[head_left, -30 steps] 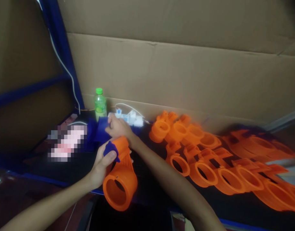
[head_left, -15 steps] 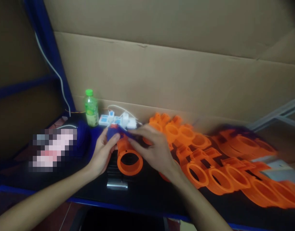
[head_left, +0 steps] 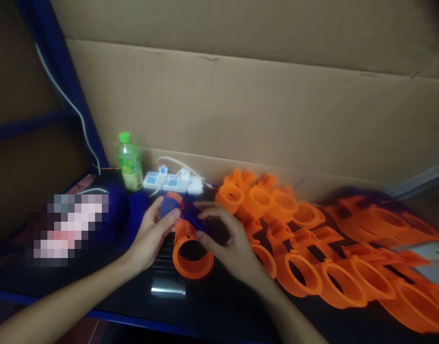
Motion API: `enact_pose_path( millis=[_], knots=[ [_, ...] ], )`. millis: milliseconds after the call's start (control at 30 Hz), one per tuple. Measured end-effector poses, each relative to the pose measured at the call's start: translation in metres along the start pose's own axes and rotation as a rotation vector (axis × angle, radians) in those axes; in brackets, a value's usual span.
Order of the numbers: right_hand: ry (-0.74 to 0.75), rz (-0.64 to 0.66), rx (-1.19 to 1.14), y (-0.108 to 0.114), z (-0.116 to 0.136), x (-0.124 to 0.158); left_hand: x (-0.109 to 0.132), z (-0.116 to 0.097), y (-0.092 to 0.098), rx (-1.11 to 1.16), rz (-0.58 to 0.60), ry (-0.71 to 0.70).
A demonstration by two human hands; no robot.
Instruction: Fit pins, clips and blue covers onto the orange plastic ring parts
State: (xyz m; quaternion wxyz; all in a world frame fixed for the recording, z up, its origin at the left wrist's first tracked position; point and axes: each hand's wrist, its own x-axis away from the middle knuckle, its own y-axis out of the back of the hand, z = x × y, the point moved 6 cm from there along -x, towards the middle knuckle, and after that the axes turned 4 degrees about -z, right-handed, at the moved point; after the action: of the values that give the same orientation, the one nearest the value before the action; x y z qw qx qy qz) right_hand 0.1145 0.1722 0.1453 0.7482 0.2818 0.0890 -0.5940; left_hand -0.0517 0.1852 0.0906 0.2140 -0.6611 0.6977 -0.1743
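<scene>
My left hand [head_left: 153, 234] is closed around the narrow upper end of an orange ring-shaped plastic part [head_left: 193, 267], its thumb pressing a dark blue piece [head_left: 168, 206] against it. The part's wide round opening faces me. To the right, my right hand [head_left: 232, 243] curves around the blue piece's other side, thumb near the ring's edge and fingers at the upper blue edge. Its exact contact is partly hidden and blurred. Behind and below the held part, a dark ribbed object with a shiny metal strip [head_left: 168, 288] lies on the black table [head_left: 126, 298].
Several similar orange ring parts [head_left: 305, 282] lie in rows on the right. At the back stand a green-capped bottle [head_left: 129, 165] and a white power strip [head_left: 153, 180] with plugs and cables. Dark blue pieces [head_left: 117, 215] sit left. A cardboard wall [head_left: 241, 110] rises behind.
The view has shifted slightly. My right hand's fingers have spread somewhat wider around the blue piece. My left hand keeps its grip, and the ring opening sits slightly lower.
</scene>
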Motion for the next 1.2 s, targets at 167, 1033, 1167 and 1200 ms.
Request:
enact_pose_path(
  millis=[167,1033,1167,1200],
  knots=[
    [-0.018,0.022,0.033,-0.002,-0.002,0.003,0.003,-0.002,0.004,-0.053,-0.042,-0.071],
    [-0.527,0.005,-0.588,-0.023,-0.02,0.021,0.031,-0.018,-0.005,-0.194,0.208,-0.052],
    [-0.566,-0.038,-0.66,-0.023,-0.023,0.019,0.028,-0.017,-0.006,-0.204,0.173,-0.02],
    [-0.573,-0.04,-0.688,-0.023,-0.024,0.019,0.028,-0.016,-0.006,-0.203,0.166,-0.011]
  ],
)
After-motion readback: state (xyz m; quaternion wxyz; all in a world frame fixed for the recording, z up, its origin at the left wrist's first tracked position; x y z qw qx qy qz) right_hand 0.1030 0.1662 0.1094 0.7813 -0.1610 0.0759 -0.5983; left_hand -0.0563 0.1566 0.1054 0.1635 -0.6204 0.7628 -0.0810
